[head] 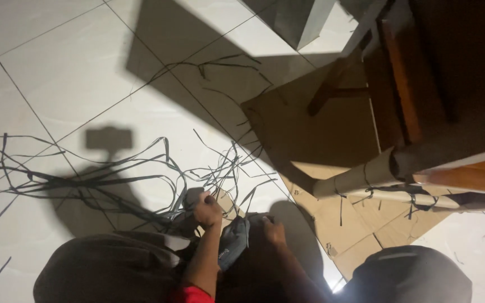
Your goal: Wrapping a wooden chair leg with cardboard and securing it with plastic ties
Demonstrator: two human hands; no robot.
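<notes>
Two hands, one bundle of strips

Left hand (207,209) fisted tight on dark strips (113,174) trailing over floor tiles (57,67); right hand (273,229) pinching grey cloth-like piece (234,244) btwn knees. Best w/ steady tension, strips gathered close, no snagging on cardboard (315,129).

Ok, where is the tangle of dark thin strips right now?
In the head view, the dark strips sprawl across the white tiled floor at left, just above the left hand, left of the cardboard sheet.

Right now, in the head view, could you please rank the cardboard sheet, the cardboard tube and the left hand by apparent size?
1. Cardboard sheet, easily the largest.
2. Cardboard tube.
3. Left hand, smallest, though it is nearer the camera, which flatters its size.
</notes>
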